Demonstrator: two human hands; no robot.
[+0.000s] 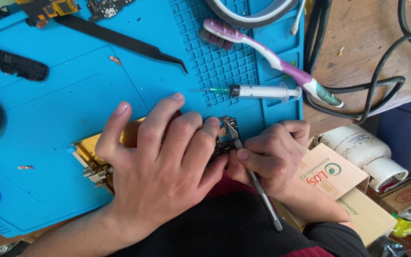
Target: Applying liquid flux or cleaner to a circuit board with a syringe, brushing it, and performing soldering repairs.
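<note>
Near the front edge of a bright blue silicone work mat point(72, 157), the left hand point(162, 162) is pressing down with fingers spread and flat on a small dark circuit board point(224, 138) atop a gold-coloured holder point(93, 162), while the right hand point(274, 159) is pinching its fingers closed around a thin metal pry tool point(258, 185) touching the board's edge. Keeping the tool low and steady seems wisest. Black tweezers point(120, 40), a clear syringe point(258, 91) and a pink-and-white toothbrush point(267, 52) are lying beyond, well apart, blocking nothing.
</note>
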